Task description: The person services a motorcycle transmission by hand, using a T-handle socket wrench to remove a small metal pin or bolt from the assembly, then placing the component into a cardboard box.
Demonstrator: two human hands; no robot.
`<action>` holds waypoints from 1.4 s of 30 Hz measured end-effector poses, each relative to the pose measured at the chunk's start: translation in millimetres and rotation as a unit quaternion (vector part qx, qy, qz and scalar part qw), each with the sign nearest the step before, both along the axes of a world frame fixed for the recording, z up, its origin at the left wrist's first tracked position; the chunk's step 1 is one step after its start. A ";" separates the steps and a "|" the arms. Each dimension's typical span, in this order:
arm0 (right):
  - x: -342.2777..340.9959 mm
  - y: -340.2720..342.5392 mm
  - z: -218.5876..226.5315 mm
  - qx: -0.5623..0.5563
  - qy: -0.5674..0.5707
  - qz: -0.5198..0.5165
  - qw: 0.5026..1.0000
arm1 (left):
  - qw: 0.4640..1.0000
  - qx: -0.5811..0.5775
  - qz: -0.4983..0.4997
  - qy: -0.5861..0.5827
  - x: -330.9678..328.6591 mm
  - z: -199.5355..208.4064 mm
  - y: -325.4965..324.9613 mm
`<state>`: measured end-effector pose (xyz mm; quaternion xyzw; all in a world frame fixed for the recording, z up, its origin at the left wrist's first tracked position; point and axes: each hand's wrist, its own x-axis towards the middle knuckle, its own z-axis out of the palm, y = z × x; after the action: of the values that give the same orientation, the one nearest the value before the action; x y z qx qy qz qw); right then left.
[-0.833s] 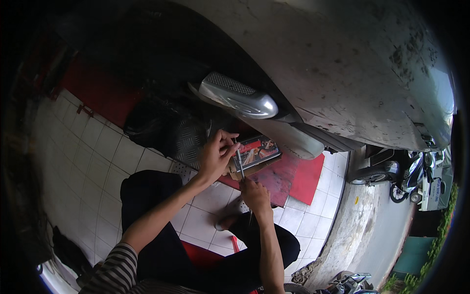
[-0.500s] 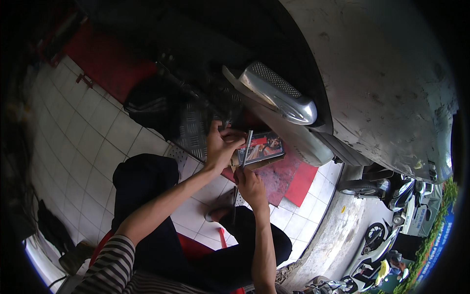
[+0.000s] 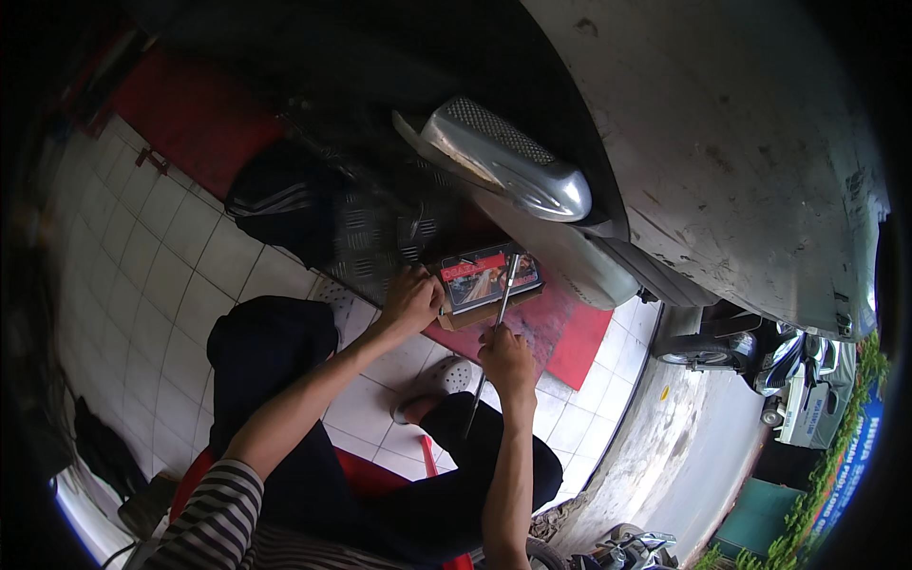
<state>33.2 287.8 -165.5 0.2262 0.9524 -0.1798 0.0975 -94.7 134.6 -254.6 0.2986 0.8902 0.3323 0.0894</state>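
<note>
My right hand (image 3: 507,359) is closed around a long, thin metal rod tool (image 3: 503,302) with a thicker silver upper end. The rod slants up across the right part of a small cardboard box (image 3: 472,284) with a dark and red printed lid. At the box's left edge, my left hand (image 3: 414,300) has its fingers curled in; whatever they hold, if anything, is hidden. The box rests on a red platform (image 3: 532,334), beneath the scuffed light body of a motorbike (image 3: 750,161).
A silver footrest-like cover (image 3: 513,161) juts out above the box. Dark treaded metal plating (image 3: 366,228) and a black bag-like bundle (image 3: 275,201) lie to the left. White floor tiles (image 3: 180,275) extend around my knees. Parked vehicles (image 3: 698,350) stand on the right.
My left hand has come down and away from the dark parts to the box's left edge. My right hand has shifted slightly right, with the rod tilting further right.
</note>
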 end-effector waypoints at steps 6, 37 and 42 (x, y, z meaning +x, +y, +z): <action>-4.6 -1.4 13.6 -0.006 -0.028 -0.050 0.998 | 0.997 0.042 -0.014 0.057 16.8 2.3 12.1; -11.9 -7.2 43.9 -0.013 -0.046 -0.058 0.997 | 0.964 -0.088 -0.250 0.033 33.4 -31.3 1.1; -11.5 -6.1 44.8 -0.012 -0.030 -0.058 0.998 | 0.968 -0.071 -0.219 0.101 22.3 -43.1 -6.0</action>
<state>21.7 281.7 -120.8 0.2849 0.9321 -0.1899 0.1186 -72.4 128.6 -297.7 0.5113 0.8287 0.2090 0.0902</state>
